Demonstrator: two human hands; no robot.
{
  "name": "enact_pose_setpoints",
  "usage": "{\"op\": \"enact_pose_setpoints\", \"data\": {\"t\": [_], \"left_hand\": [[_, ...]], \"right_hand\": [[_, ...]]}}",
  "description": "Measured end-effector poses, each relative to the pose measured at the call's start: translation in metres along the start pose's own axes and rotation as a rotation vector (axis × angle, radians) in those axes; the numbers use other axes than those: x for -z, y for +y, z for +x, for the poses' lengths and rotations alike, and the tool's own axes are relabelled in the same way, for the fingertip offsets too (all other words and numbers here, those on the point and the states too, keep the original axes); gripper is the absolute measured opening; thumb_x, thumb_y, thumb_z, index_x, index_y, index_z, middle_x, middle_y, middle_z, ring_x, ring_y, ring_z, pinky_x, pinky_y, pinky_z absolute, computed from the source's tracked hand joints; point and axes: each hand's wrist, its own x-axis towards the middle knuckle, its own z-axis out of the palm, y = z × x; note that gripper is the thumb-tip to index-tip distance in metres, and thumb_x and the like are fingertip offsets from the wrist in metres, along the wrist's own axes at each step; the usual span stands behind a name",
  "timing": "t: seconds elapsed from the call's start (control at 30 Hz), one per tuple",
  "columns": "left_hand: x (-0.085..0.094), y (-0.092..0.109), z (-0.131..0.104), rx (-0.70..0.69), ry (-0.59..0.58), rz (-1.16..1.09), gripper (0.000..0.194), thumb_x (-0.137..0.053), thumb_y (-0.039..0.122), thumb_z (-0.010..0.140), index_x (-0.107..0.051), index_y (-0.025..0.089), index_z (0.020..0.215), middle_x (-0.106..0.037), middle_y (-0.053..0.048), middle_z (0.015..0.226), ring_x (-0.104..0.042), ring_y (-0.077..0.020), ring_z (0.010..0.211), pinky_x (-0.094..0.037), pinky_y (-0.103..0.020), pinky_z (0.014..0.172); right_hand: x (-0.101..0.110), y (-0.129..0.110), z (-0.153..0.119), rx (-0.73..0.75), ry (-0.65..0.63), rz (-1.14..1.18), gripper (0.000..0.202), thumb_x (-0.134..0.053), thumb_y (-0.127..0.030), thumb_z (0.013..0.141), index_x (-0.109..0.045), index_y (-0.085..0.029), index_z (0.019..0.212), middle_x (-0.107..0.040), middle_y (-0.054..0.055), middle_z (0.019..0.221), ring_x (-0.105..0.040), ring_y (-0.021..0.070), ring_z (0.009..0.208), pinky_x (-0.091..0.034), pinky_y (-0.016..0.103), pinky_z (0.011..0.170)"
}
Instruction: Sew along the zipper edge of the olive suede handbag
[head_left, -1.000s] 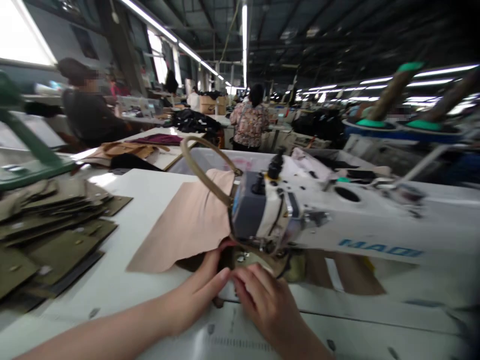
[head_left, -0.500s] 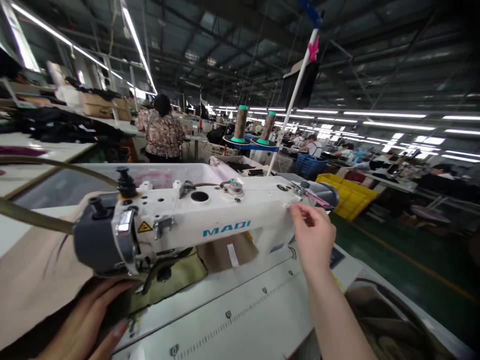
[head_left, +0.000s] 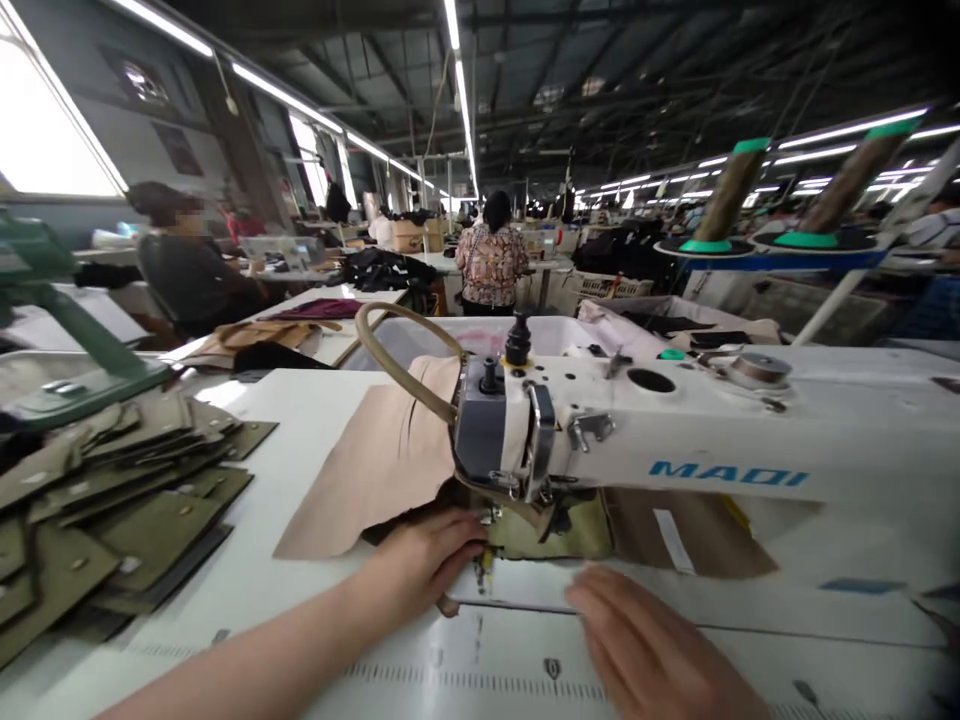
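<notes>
A white sewing machine (head_left: pixel 712 450) marked MAQI stands on the white table (head_left: pixel 300 420). An olive fabric piece (head_left: pixel 555 530) lies under its needle head (head_left: pixel 499 435). My left hand (head_left: pixel 424 550) presses flat on the work just left of the needle, fingers against the fabric's edge. My right hand (head_left: pixel 645 650) hovers blurred over the table in front of the machine, fingers apart, holding nothing. A beige sheet (head_left: pixel 375 470) lies behind the needle, and a tan strap (head_left: pixel 397 360) loops up from the head.
A stack of olive cut pieces (head_left: pixel 112 500) lies at the left. A green stand (head_left: pixel 67 330) is beyond it. Two thread cones (head_left: pixel 780 200) stand on a blue holder at the right. Other people sit at tables in the background.
My right hand left the machine's right end and came back down in front of the needle. The view swung left again to the needle head. My left hand stayed on the fabric.
</notes>
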Motion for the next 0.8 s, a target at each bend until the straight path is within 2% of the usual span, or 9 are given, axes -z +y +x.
{"op": "enact_pose_setpoints", "data": {"t": [0.03,0.07,0.13,0.2,0.3,0.4,0.53,0.67,0.8], "left_hand": [[0.002,0.003,0.001,0.003,0.001,-0.011,0.024,-0.047,0.019,0.103,-0.065,0.021,0.119,-0.069,-0.006,0.122,-0.068,-0.0189,0.112,-0.057,-0.030,0.100],[0.004,0.004,0.002,0.001,0.005,-0.020,0.025,-0.046,0.019,0.103,-0.065,0.021,0.120,-0.070,-0.006,0.122,-0.068,-0.0185,0.112,-0.057,-0.030,0.100],[0.004,0.005,0.003,-0.021,0.017,-0.026,0.025,-0.047,0.018,0.103,-0.065,0.021,0.121,-0.070,-0.005,0.121,-0.068,-0.0182,0.112,-0.058,-0.030,0.099],[0.004,0.004,0.002,-0.050,0.039,-0.006,0.026,-0.048,0.016,0.102,-0.066,0.020,0.121,-0.070,-0.006,0.122,-0.069,-0.0186,0.112,-0.058,-0.030,0.099],[0.003,0.004,0.000,-0.058,0.063,0.020,0.027,-0.047,0.018,0.103,-0.067,0.019,0.121,-0.071,-0.007,0.122,-0.070,-0.0187,0.111,-0.058,-0.029,0.099],[0.004,0.005,-0.001,-0.042,0.071,0.026,0.027,-0.047,0.020,0.103,-0.067,0.019,0.121,-0.072,-0.007,0.121,-0.071,-0.0190,0.109,-0.059,-0.029,0.098],[0.003,0.004,-0.004,-0.058,0.028,0.041,0.030,-0.047,0.015,0.100,-0.065,0.020,0.124,-0.070,-0.007,0.126,-0.070,-0.0201,0.111,-0.060,-0.029,0.095],[0.000,0.001,-0.008,-0.102,0.019,0.062,0.043,-0.046,0.007,0.094,-0.060,0.025,0.130,-0.067,-0.003,0.130,-0.066,-0.0198,0.117,-0.058,-0.028,0.099],[0.001,0.000,-0.011,-0.207,-0.064,0.147,0.040,-0.046,0.010,0.098,-0.055,0.021,0.135,-0.066,-0.007,0.132,-0.058,-0.0230,0.129,-0.050,-0.035,0.111]], "right_hand": [[-0.019,-0.007,0.008,0.050,-0.150,-0.011,0.040,-0.029,-0.004,0.099,-0.062,-0.013,0.121,-0.069,0.007,0.115,-0.065,0.0206,0.111,-0.050,0.030,0.099],[-0.036,-0.010,0.015,-0.013,-0.180,-0.003,0.041,-0.030,-0.003,0.098,-0.060,-0.009,0.124,-0.069,0.011,0.111,-0.065,0.0236,0.111,-0.053,0.034,0.096],[-0.061,-0.007,0.025,-0.150,-0.266,0.072,0.033,-0.040,-0.006,0.096,-0.064,-0.012,0.118,-0.069,0.012,0.101,-0.066,0.0273,0.103,-0.058,0.038,0.089],[-0.071,0.002,0.028,-0.260,-0.307,0.126,0.021,-0.053,-0.012,0.094,-0.068,-0.017,0.109,-0.069,0.011,0.097,-0.066,0.0293,0.097,-0.059,0.041,0.084],[-0.070,0.011,0.023,-0.298,-0.363,0.153,0.015,-0.058,-0.020,0.095,-0.070,-0.019,0.104,-0.070,0.011,0.101,-0.066,0.0303,0.097,-0.059,0.045,0.086],[-0.067,0.011,0.015,-0.340,-0.422,0.255,0.022,-0.047,-0.025,0.101,-0.069,-0.021,0.099,-0.071,0.009,0.107,-0.066,0.0280,0.101,-0.057,0.047,0.093],[-0.070,0.008,0.008,-0.403,-0.405,0.347,0.030,-0.040,-0.030,0.103,-0.068,-0.021,0.097,-0.071,0.010,0.110,-0.067,0.0289,0.101,-0.057,0.051,0.094],[-0.071,0.007,0.006,-0.420,-0.359,0.276,0.027,-0.048,-0.032,0.100,-0.071,-0.022,0.110,-0.073,0.009,0.099,-0.068,0.0282,0.091,-0.061,0.044,0.080],[-0.067,0.007,0.009,-0.335,-0.293,0.204,0.030,-0.049,-0.028,0.100,-0.070,-0.021,0.120,-0.074,0.008,0.097,-0.068,0.0248,0.074,-0.059,0.038,0.060]]}}
